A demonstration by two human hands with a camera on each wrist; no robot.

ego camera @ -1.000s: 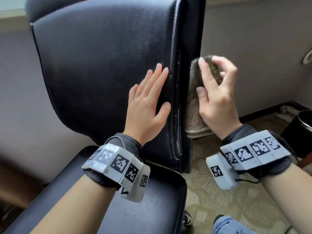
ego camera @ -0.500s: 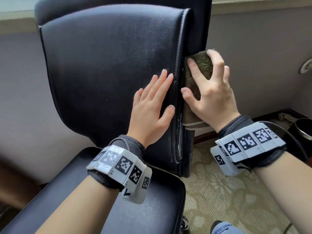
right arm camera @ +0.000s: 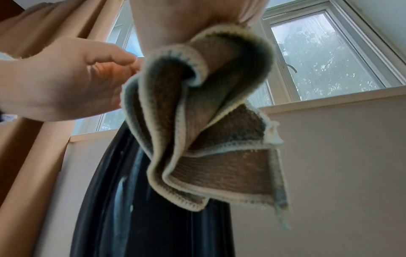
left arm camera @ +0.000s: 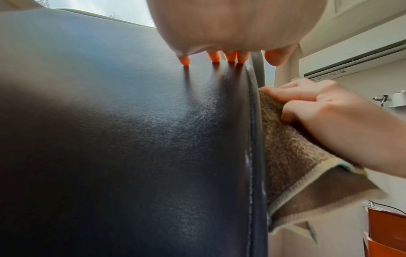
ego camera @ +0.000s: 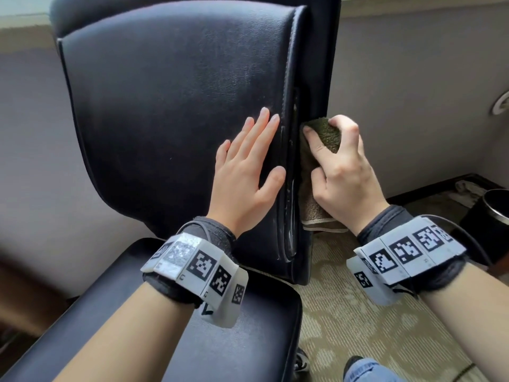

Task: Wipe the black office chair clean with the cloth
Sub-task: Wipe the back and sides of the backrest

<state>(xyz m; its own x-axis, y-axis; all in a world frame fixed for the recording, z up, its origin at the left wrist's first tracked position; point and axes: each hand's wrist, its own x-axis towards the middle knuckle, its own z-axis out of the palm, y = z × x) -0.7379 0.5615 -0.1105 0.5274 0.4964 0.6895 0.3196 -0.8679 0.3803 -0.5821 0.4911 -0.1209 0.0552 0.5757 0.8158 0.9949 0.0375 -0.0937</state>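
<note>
Head view | left hand (ego camera: pixel 245 186) flat on chair (ego camera: pixel 165 106) | right hand (ego camera: pixel 344 177) gripping cloth (ego camera: pixel 326 135) | bin (ego camera: pixel 490 216) contents unclear

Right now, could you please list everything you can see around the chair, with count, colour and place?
office chair: one, black, backrest upright in front of the person, seat below.
cloth: one, brown with a pale hem, bunched against the backrest's right side edge.
bin: one, black with a metal rim, on the floor at far right.
carpet: patterned beige, under the chair.
window: white frame, above the sill behind the chair.
curtain: tan, left of the window.
air conditioner: one, white, high on the wall.
wrist bands: two, grey with black-and-white markers, one on each wrist.
left hand: flat on the backrest front, fingers straight.
right hand: grips the cloth.
</note>
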